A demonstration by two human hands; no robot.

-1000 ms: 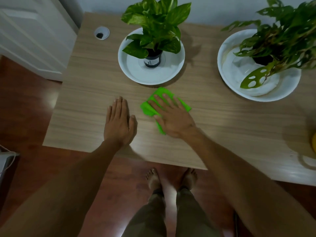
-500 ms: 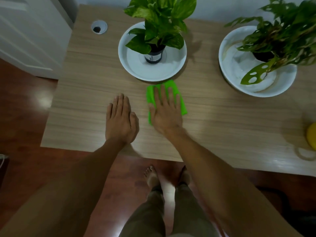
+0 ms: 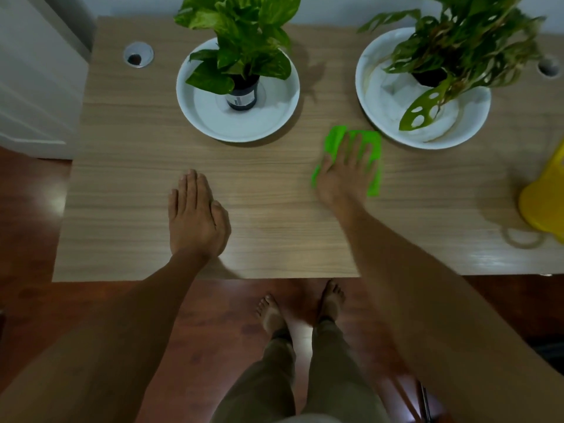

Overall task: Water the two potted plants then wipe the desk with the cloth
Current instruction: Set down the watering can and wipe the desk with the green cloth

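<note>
My right hand (image 3: 345, 172) lies flat on a bright green cloth (image 3: 374, 148), pressing it onto the wooden desk (image 3: 146, 154) just in front of the right plant's white dish (image 3: 381, 117). My left hand (image 3: 197, 215) rests palm down on the desk near its front edge, fingers together, holding nothing. A broad-leaved plant in a dark pot (image 3: 242, 96) stands in a white dish (image 3: 213, 123) at the back centre. A plant with holed leaves (image 3: 457, 41) stands in the right dish.
A yellow watering can (image 3: 543, 193) stands at the desk's right edge with a wet ring in front of it. Cable holes (image 3: 138, 54) sit in the back corners. A white door is at the left. My bare feet stand on the red-brown floor.
My right hand has slid the green cloth to the right, from in front of the centre dish to in front of the right dish. The left hand stays flat on the desk.
</note>
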